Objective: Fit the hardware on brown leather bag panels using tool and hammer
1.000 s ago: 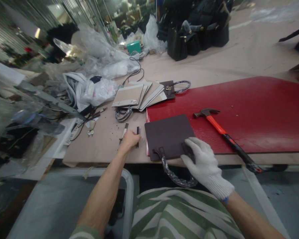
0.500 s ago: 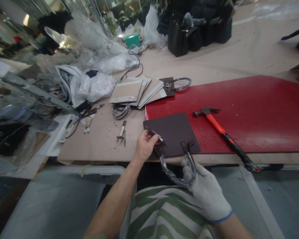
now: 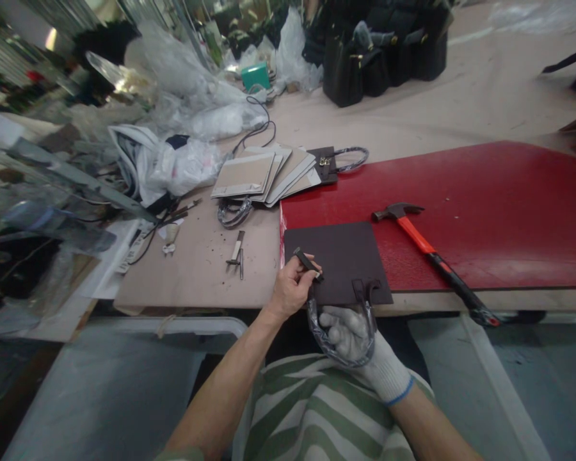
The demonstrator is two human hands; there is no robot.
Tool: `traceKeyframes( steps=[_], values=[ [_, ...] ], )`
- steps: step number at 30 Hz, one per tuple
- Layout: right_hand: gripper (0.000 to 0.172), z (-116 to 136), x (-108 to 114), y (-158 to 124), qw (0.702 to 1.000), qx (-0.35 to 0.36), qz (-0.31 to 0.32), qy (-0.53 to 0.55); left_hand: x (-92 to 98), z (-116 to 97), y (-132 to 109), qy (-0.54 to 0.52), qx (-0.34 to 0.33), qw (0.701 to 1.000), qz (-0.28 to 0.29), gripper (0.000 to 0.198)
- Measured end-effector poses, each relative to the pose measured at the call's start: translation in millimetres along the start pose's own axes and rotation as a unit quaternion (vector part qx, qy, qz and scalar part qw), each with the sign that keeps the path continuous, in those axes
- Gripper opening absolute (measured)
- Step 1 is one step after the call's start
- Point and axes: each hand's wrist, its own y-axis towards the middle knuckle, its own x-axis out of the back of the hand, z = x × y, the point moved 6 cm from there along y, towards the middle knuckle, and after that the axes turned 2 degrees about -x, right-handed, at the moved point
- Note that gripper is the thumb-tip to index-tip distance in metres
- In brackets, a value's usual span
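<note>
A dark brown leather panel lies at the near edge of a red board, its plastic-wrapped handle hanging off the table edge. My bare left hand pinches a small dark strap piece at the handle's left end. Below the edge, my white-gloved right hand is closed round the handle loop from underneath.
A hammer with an orange handle lies on the red board to the right. Small metal tools rest on the tan table to the left. A fanned stack of beige panels sits behind, with plastic bags and black handbags farther back.
My left hand left the small tools, picked up the strap piece and brought it to the handle's left end. My gloved right hand slid off the panel and down under the handle loop.
</note>
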Motion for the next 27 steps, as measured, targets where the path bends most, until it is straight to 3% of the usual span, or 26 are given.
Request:
traceKeyframes(
  steps=[3, 6, 11, 17, 23, 27],
  values=[
    [0.04, 8.9, -14.4, 4.7, 0.989, 0.081, -0.036, -0.116, 1.9, 5.7, 0.6, -0.006, 0.024, 1.0, -0.004, 0.029],
    [0.05, 19.4, -30.0, 6.6, 0.977, 0.138, -0.07, -0.144, 2.9, 7.0, 1.3, -0.013, 0.031, 0.999, -0.01, 0.024],
    [0.051, 26.3, -39.9, 11.2, 0.985, 0.113, -0.094, -0.085, 3.2, -3.7, 3.4, -0.023, 0.023, 0.999, -0.012, 0.02],
    [0.042, 32.5, -40.9, 13.4, 0.973, 0.162, -0.111, -0.122, -0.9, -19.9, -0.5, -0.049, 0.015, 0.999, 0.0, 0.021],
    [0.032, 28.6, -45.6, 11.1, 0.978, 0.159, -0.106, -0.085, -0.4, -17.8, -8.3, -0.013, -0.012, 1.0, -0.026, 0.014],
    [0.028, 25.6, -45.6, 10.6, 0.982, 0.158, -0.086, -0.057, -0.5, -17.8, -8.3, -0.086, 0.02, 0.996, -0.028, 0.025]
  ],
)
